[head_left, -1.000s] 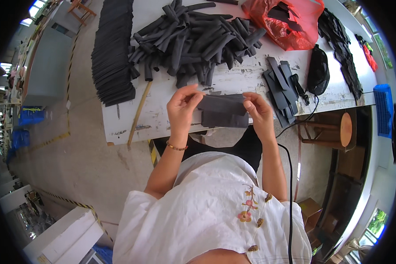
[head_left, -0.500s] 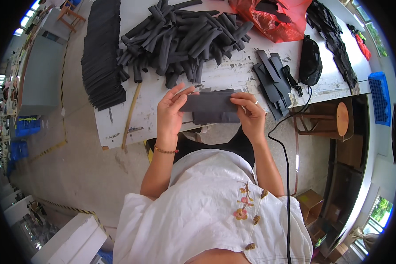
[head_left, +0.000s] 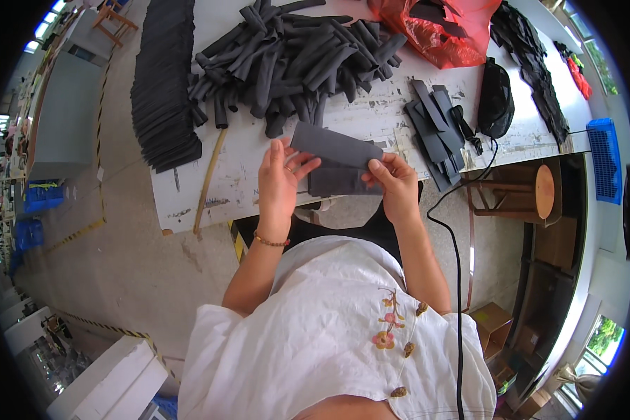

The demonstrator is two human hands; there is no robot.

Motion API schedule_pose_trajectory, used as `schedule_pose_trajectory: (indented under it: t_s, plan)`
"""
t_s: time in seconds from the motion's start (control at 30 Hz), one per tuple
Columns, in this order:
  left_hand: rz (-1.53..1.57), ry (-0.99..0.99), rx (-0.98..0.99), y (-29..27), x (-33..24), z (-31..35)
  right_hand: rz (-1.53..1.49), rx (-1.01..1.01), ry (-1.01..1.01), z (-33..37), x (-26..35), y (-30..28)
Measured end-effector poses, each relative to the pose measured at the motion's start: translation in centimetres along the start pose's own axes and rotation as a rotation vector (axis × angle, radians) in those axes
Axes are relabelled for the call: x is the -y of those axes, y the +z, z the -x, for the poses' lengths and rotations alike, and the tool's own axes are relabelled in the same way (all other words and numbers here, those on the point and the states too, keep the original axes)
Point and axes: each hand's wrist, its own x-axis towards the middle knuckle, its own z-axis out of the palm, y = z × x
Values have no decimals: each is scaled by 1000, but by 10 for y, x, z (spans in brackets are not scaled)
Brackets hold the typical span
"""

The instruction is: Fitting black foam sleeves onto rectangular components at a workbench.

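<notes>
A dark grey flat strip of fabric-like material [head_left: 336,143] is held up in front of me, sloping down to the right. My right hand [head_left: 399,189] pinches its right end between thumb and fingers. Beside its left end is my left hand [head_left: 278,185], open with fingers apart; whether a fingertip touches the strip I cannot tell. Below the raised strip, another dark flat piece [head_left: 334,182] lies at the table's near edge, partly covered by my right fingers.
On the white worn table [head_left: 182,203] lie a heap of dark rolled tubes [head_left: 287,63], a long row of stacked dark pieces [head_left: 162,91], loose dark strips [head_left: 434,129], a red plastic bag [head_left: 444,38] and a black pouch [head_left: 495,98]. A black cable [head_left: 456,245] hangs at right near a wooden stool [head_left: 544,190].
The strip has tilted, its left end rising. My left hand has loosened and opened away from it, while my right hand keeps the right end.
</notes>
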Motion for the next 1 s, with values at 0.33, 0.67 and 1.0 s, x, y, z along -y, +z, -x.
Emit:
schedule_pose_trajectory:
  t_s: [0.33, 0.67, 1.0]
  plan:
    - [-371, -236, 124, 30, 21, 19, -147, -16, 237, 5, 7, 19]
    - [-417, -353, 254, 28, 30, 28, -48, 81, 84, 0, -7, 14]
    - [-404, -213, 338, 27, 42, 36, 35, 76, 138, -4, 0, -1]
